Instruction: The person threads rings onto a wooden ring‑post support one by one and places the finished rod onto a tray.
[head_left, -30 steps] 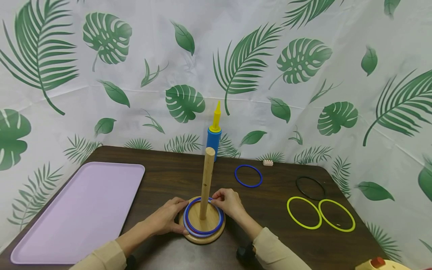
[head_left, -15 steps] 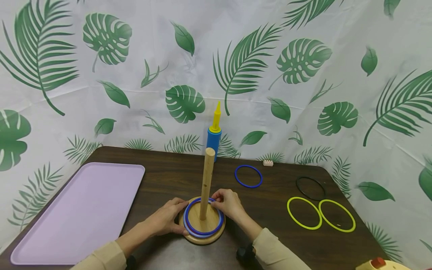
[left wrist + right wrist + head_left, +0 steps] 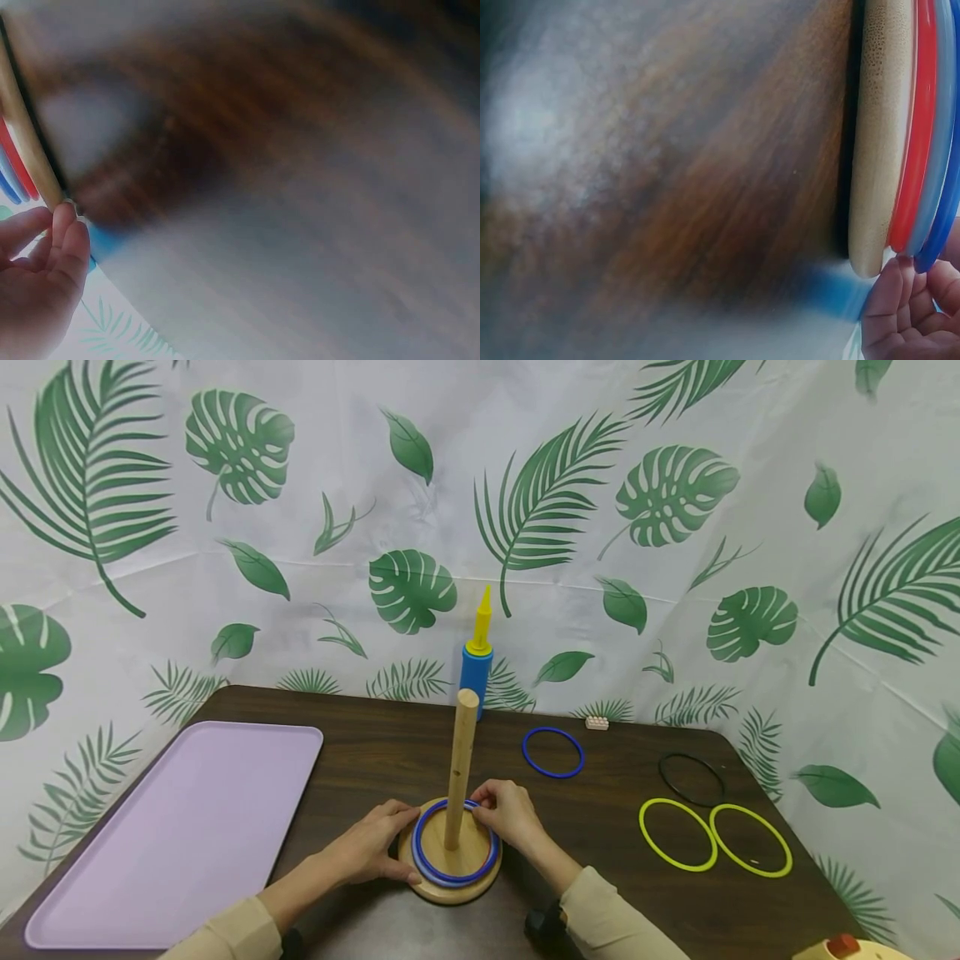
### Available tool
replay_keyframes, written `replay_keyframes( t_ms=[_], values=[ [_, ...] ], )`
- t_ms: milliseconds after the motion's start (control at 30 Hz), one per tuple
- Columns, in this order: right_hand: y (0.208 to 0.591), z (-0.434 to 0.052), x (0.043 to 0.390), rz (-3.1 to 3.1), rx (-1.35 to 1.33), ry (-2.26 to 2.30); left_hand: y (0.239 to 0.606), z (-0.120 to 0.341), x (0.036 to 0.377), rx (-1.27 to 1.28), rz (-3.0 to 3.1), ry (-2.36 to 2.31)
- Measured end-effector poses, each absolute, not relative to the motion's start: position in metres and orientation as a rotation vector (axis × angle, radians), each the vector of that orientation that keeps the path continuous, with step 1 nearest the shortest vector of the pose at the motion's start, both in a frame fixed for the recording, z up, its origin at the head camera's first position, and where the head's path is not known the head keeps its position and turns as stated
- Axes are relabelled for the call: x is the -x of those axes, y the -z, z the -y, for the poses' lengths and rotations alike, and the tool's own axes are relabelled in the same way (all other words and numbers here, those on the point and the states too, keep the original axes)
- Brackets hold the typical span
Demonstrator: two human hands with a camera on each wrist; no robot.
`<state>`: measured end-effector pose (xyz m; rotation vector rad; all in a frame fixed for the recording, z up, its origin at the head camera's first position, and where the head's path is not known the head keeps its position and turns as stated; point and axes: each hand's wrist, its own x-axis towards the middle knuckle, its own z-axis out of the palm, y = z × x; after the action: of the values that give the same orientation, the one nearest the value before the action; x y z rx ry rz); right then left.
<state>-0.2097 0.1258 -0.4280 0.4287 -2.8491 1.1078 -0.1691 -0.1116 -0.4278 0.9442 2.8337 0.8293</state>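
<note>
A wooden post (image 3: 460,768) rises from a round wooden base (image 3: 450,893) in the head view. Around the post, resting over the base, lie a dark blue ring (image 3: 459,882), a light blue ring (image 3: 936,135) and a red ring (image 3: 922,112), red lowest and dark blue on top. My left hand (image 3: 365,843) grips the base's left edge, thumb toward the front and fingers toward the back. At the back right of the stack, my right hand (image 3: 513,817) pinches the dark blue ring between thumb and fingers, its fingertips right by the rings beneath.
Another blue ring (image 3: 553,776) lies right of the post. Further right are a black ring (image 3: 672,787) and two yellow rings (image 3: 677,865). A blue and yellow pump (image 3: 476,670) stands behind the post. A lilac tray (image 3: 187,827) takes up the table's left side.
The dark blue ring has shifted very slightly over the rings below it. Both hands stay in nearly the same place.
</note>
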Motion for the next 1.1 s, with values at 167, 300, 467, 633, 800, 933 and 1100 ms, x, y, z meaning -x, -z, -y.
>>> replay_keyframes(
  t_ms=[167, 300, 467, 633, 800, 933, 1100],
  values=[
    [0.4281, -0.1248, 0.2105, 2.839, -0.472, -1.066, 0.427, 0.1115, 0.1689, -0.939, -2.831, -0.828],
    [0.4281, -0.1241, 0.211, 2.834, -0.487, -1.043, 0.4269, 0.1116, 0.169, -0.937, -2.825, -0.83],
    [0.4285, -0.1238, 0.2115, 2.827, -0.485, -1.034, 0.4271, 0.1116, 0.169, -0.947, -2.824, -0.836],
    [0.4288, -0.1235, 0.211, 2.829, -0.483, -1.023, 0.4282, 0.1118, 0.1692, -0.966, -2.828, -0.841],
    [0.4293, -0.1233, 0.2105, 2.825, -0.49, -1.01, 0.4298, 0.1118, 0.1697, -0.974, -2.836, -0.837],
    [0.4295, -0.1232, 0.2105, 2.821, -0.492, -1.004, 0.4303, 0.1118, 0.17, -0.967, -2.835, -0.838],
    [0.4294, -0.1227, 0.2111, 2.817, -0.476, -1.006, 0.4298, 0.1122, 0.1703, -0.968, -2.832, -0.836]
  ],
)
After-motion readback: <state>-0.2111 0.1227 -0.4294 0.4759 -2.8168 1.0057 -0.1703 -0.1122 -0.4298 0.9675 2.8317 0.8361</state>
